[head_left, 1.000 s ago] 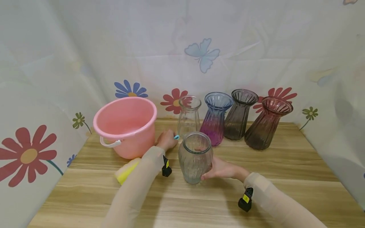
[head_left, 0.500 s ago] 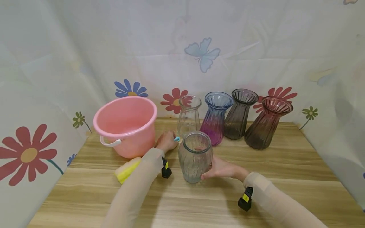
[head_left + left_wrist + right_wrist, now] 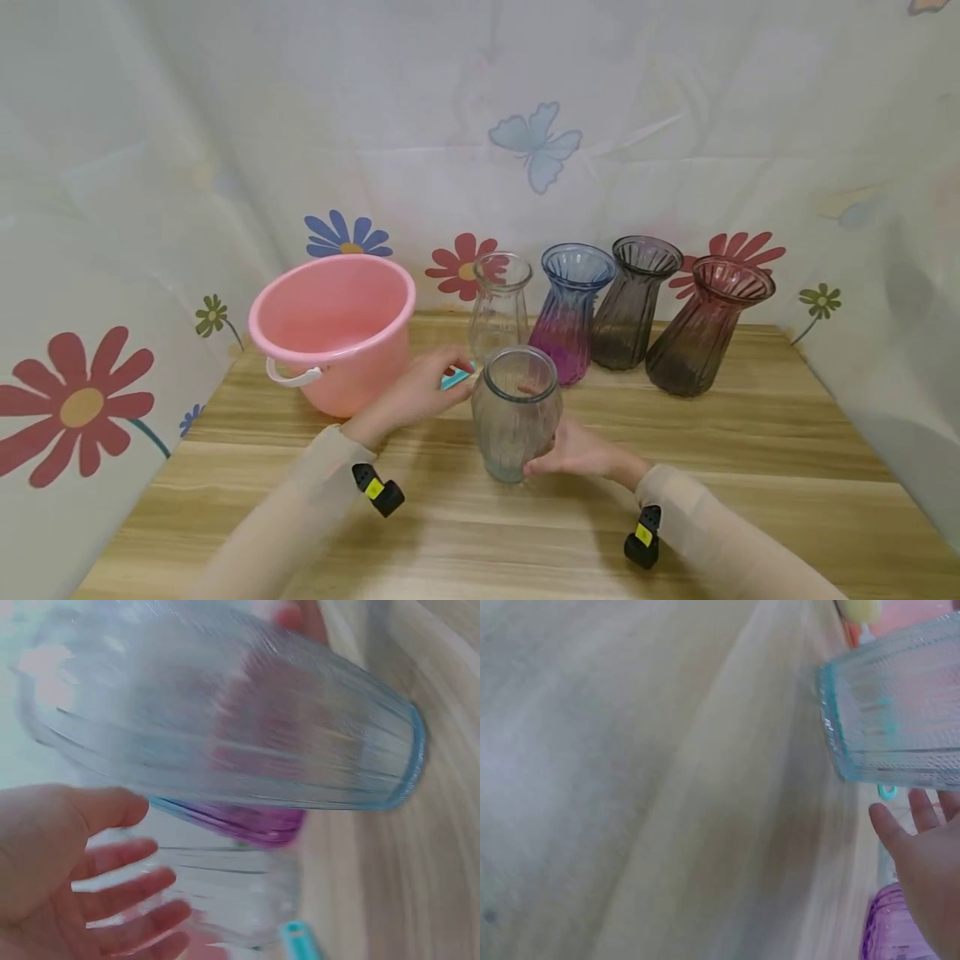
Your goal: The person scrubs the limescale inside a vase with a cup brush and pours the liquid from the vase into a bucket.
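A clear ribbed glass vase stands upright in the middle of the table. My right hand holds it low on its right side, with the fingers behind the glass. On the other side, my left hand hovers left of the vase, apparently holding nothing. In the left wrist view its fingers are spread, and the thumb tip is close to the vase wall. A turquoise handle lies on the table beyond the left hand, the rest of it hidden.
A pink bucket with a white handle stands at the left. Along the back are a clear vase, a blue-purple vase, a grey vase and a reddish-brown vase. Floral curtains enclose the wooden table.
My left hand has let go of the turquoise-handled thing and turned toward the vase, its forearm shifting left and covering the yellow sponge. My right hand and the vase have barely moved.
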The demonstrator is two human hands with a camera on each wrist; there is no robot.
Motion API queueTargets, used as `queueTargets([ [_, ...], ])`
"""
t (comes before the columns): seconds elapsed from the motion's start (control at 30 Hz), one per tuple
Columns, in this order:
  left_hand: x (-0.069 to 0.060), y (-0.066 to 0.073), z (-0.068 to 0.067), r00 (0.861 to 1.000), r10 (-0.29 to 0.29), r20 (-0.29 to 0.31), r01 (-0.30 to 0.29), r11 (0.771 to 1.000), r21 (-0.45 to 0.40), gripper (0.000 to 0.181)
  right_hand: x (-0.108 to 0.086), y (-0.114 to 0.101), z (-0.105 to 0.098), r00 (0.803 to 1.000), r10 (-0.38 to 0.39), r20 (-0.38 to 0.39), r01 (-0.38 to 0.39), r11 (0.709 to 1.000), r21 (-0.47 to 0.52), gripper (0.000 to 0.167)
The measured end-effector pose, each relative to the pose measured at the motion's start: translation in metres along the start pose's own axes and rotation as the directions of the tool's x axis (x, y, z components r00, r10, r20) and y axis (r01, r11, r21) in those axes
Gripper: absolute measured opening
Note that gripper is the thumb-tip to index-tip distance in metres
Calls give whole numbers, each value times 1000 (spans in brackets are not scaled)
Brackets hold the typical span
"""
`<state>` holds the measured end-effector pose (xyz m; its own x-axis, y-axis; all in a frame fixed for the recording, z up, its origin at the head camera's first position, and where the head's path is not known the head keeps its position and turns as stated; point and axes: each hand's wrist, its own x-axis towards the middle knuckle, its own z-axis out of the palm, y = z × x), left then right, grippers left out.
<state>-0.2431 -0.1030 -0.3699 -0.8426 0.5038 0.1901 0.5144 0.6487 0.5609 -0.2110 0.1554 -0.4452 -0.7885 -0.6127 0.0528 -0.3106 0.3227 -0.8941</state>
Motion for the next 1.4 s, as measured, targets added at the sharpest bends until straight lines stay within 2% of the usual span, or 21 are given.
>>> queueTargets([
  [0.1, -20, 17, -21, 998, 50, -28, -50, 999, -14, 23, 0, 2, 3, 999, -27, -44, 27, 1000, 2, 94],
  [0.2, -35, 29, -42, 993, 79, -86, -80, 997, -8, 22, -1, 2, 6, 995, -33, -92, 30, 999, -34, 95],
  [0.3, -45, 33, -62, 981, 99, -166, -98, 995, 17, 21, -2, 2, 10, 992, -10, -128, 0, 997, -71, 95],
  [0.37, -50, 32, -75, 967, 115, -226, -109, 993, 40, 20, -2, 2, 12, 989, -4, -145, -7, 997, -75, 95],
  [0.47, -54, 26, -94, 949, 97, -299, -75, 994, 84, 22, -1, 3, 14, 986, 16, -164, -26, 998, -56, 91],
  [0.53, -57, 18, -106, 943, 42, -331, -19, 997, 70, 24, 0, 3, 15, 985, 29, -173, -37, 998, -44, 89],
  [0.57, -59, 13, -112, 935, 2, -355, 21, 998, 59, 24, 0, 3, 16, 983, 31, -178, -39, 999, -36, 88],
  [0.63, -62, 1, -122, 904, -74, -421, 96, 995, 32, 26, 1, 2, 17, 982, 31, -187, -36, 999, -24, 88],
  [0.67, -64, -5, -127, 881, -110, -460, 130, 991, 11, 26, 1, 2, 17, 982, 26, -189, -30, 999, -18, 89],
  [0.77, -70, -24, -138, 798, -195, -570, 223, 975, -22, 29, 3, 1, 18, 977, 3, -212, -2, 1000, 1, 95],
  [0.83, -75, -37, -144, 760, -245, -602, 282, 959, -35, 34, 4, 1, 18, 973, -25, -231, 25, 1000, -1, 98],
  [0.87, -77, -42, -147, 746, -274, -607, 314, 949, -44, 36, 5, 1, 19, 970, -43, -240, 44, 999, -3, 98],
  [0.9, -79, -48, -150, 738, -309, -600, 348, 936, -54, 39, 6, 1, 19, 967, -61, -249, 63, 998, 0, 98],
  [1.03, -87, -69, -159, 719, -458, -523, 456, 879, -143, 50, 9, 0, 22, 952, -107, -286, 109, 994, -10, 98],
  [1.1, -90, -78, -162, 721, -524, -453, 485, 849, -209, 55, 10, 0, 23, 948, -102, -303, 108, 994, 3, 102],
  [1.27, -92, -90, -163, 730, -613, -302, 484, 776, -403, 58, 13, -2, 26, 936, -71, -344, 80, 997, 11, 112],
  [1.4, -93, -94, -161, 724, -639, -260, 446, 722, -529, 58, 16, -5, 28, 927, -52, -371, 56, 998, 0, 112],
])
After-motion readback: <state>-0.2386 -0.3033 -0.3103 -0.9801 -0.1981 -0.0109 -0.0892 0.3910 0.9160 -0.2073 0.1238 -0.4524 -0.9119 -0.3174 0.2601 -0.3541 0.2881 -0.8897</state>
